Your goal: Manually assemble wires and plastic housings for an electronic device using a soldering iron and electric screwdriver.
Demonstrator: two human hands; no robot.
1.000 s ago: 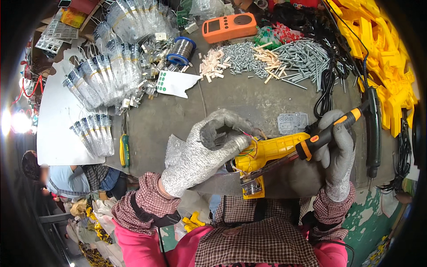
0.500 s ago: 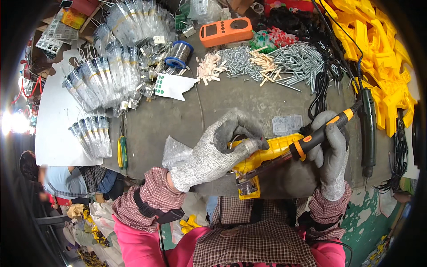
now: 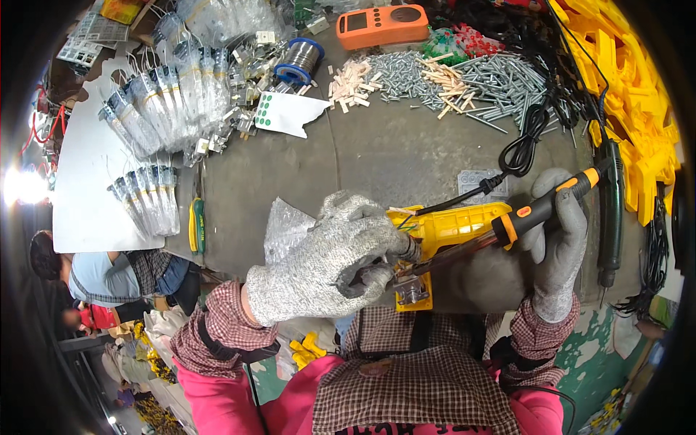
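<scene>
My right hand point(image 3: 558, 235), in a grey-coated glove, is closed round the black and orange handle of a soldering iron point(image 3: 533, 216). Its long shaft slants down left toward the fingertips of my left hand point(image 3: 344, 257). That gloved hand is closed in a pinch above a yellow plastic housing point(image 3: 453, 226), and what it grips is hidden behind the fingers. From the housing's left part a black power cord point(image 3: 453, 199) runs out to the right, with thin coloured wires at its end. A small metal part point(image 3: 413, 291) sits in the housing's near section, close to the iron's tip.
Beyond my hands lie heaps of screws point(image 3: 507, 83), a solder spool point(image 3: 299, 61) and an orange meter point(image 3: 383, 27). An electric screwdriver point(image 3: 610, 210) hangs at right beside piled yellow housings point(image 3: 627, 94). Bagged parts point(image 3: 145, 196) and a small screwdriver point(image 3: 196, 225) are at left.
My left hand has come nearer and turned its back upward, its fingers now beside the iron's tip. The black cord now shows stretching from the housing. The whole view has shifted slightly.
</scene>
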